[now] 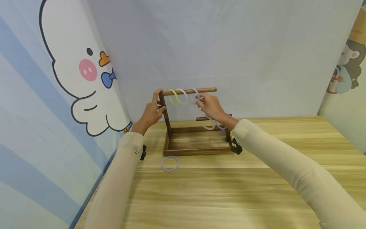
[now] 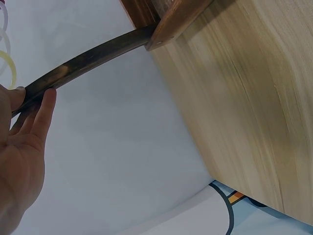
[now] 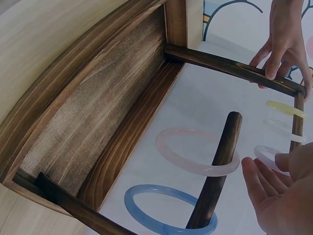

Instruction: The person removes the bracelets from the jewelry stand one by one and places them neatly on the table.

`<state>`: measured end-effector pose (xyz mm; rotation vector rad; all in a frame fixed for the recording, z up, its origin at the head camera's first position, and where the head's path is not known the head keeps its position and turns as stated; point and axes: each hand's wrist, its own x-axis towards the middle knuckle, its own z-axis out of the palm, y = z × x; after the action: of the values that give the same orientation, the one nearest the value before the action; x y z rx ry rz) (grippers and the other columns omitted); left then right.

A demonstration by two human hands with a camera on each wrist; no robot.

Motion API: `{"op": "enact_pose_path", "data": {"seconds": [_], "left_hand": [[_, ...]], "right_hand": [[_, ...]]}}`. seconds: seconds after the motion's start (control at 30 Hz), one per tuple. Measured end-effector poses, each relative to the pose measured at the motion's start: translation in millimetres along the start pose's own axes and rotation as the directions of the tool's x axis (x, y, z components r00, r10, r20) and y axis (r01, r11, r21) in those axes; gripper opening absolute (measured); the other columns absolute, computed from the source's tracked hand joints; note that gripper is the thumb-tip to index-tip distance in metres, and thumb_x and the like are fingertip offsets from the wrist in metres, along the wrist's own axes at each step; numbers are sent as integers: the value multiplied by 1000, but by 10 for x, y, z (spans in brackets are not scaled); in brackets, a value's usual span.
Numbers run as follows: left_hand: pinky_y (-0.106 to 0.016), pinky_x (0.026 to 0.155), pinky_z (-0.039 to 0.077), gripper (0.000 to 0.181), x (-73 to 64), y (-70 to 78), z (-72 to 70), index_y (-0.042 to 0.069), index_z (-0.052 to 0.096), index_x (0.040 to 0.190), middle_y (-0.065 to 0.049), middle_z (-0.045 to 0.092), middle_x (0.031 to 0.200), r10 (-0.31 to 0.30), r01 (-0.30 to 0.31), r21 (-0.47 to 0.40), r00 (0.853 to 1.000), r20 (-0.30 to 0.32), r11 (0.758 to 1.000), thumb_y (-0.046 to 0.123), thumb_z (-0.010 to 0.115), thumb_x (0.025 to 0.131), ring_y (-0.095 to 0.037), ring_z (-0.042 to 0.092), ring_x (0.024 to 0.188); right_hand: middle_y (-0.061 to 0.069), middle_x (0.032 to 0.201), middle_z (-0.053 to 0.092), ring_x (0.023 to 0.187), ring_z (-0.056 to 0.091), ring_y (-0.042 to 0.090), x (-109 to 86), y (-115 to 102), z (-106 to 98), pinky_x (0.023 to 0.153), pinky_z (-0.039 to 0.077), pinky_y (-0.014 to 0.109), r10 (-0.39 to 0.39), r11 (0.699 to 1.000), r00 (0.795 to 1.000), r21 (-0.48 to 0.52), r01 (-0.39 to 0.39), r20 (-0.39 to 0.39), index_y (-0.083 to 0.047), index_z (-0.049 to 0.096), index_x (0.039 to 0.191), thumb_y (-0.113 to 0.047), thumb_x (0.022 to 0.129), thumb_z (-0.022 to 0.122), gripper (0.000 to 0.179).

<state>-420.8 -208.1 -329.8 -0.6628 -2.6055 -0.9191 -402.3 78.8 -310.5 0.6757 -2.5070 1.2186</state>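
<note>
Wooden bangle stand (image 1: 200, 153), one: tray base, tall left post (image 1: 166, 119), upper bar (image 1: 208, 90) with its free end to the right, lower bar (image 3: 215, 188) with its free end to the left. Placed on a wood-grain table (image 1: 243, 190), near the back edge.

Left hand (image 1: 151, 112): at the top of the left post, thumb to one side, fingers to the other, holding it.

Right hand (image 1: 211, 105): thumb and fingertips closed in a pinch on the lilac bangle (image 1: 198, 93), which hangs round the upper bar.

Bangles, upper bar, from the left post outward: yellow bangle (image 1: 177, 98); white bangle (image 1: 186, 96); the lilac one, nearest the free end.

Bangles, lower bar: pale pink bangle (image 3: 195, 170), toward the free end; blue bangle (image 3: 128, 204), further in.

Bangle, loose: mauve bangle (image 1: 170, 170), flat on the table, just off the tray's front edge by its front-left corner.

Risks, as judged: neither bar shows a stop at its free end, so a rightward drag could slip the lilac bangle off. Pressing down on the upper bar's outer end, with the left hand slack, might rock the stand. The right forearm passes close to the lower bar; a dropped wrist could knock the pale pink bangle loose.
</note>
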Motion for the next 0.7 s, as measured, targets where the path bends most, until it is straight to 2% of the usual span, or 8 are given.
{"op": "enact_pose_path", "data": {"seconds": [0.47, 0.7], "left_hand": [[-52, 89, 61, 74, 20, 7, 16, 25, 12, 163, -32, 59, 134, -5, 5, -5, 1000, 6, 1000, 3, 56, 107, -46, 65, 120], [-53, 92, 60, 73, 32, 1, 26, 21, 13, 163, -33, 61, 131, 19, -19, 4, 1000, -6, 1000, 2, 56, 106, -46, 65, 119]], "right_hand": [[26, 117, 73, 101, 75, 36, -4, 40, -75, 81, 64, 35, 52, 997, 998, 47, -54, 46, 9, 59, 136, -6, 110, 50, 32], [26, 115, 73, 98, 75, 37, -9, 67, -136, 79, 65, 37, 85, 993, 995, 75, -89, 60, 9, 59, 137, -7, 110, 50, 32]]}}
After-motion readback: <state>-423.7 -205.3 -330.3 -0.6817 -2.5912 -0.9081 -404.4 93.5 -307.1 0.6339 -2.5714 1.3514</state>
